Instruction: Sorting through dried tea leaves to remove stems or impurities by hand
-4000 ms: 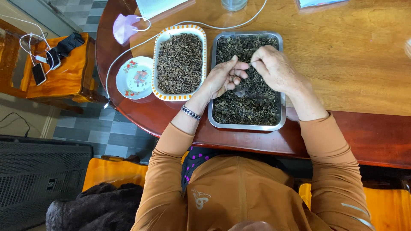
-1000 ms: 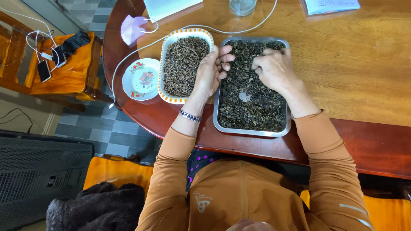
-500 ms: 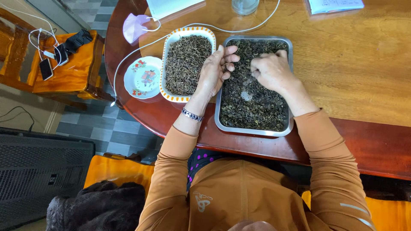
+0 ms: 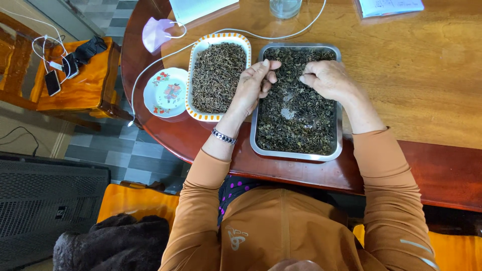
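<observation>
So there are two trays of dried stuff sitting on the round glossy wooden table [image 4: 427, 75]: one rectangular shiny steel tray [image 4: 296, 154] full of dark, crinkly loose leaves [image 4: 296, 125], and one oblong dish with an orange-and-white checked rim [image 4: 203, 116] holding thinner, twiggy brown bits [image 4: 216, 75]. Both hands are working over the steel tray. The left hand [image 4: 251, 88] is hovering at the tray's left edge with fingers curled and the thumb sticking out toward the other hand; can't tell if it's actually pinching anything. The right hand [image 4: 329, 80] is sitting near the tray's top right with fingertips bunched together, touching the leaves. The hands are close but apart, with a bare patch of metal showing just below them. One silver bracelet [image 4: 223, 136] is sitting on the left wrist. Off to the left there's one small round floral saucer [image 4: 165, 93], one crumpled lilac face mask [image 4: 155, 34], and one white cable [image 4: 281, 36] looping behind the trays.
</observation>
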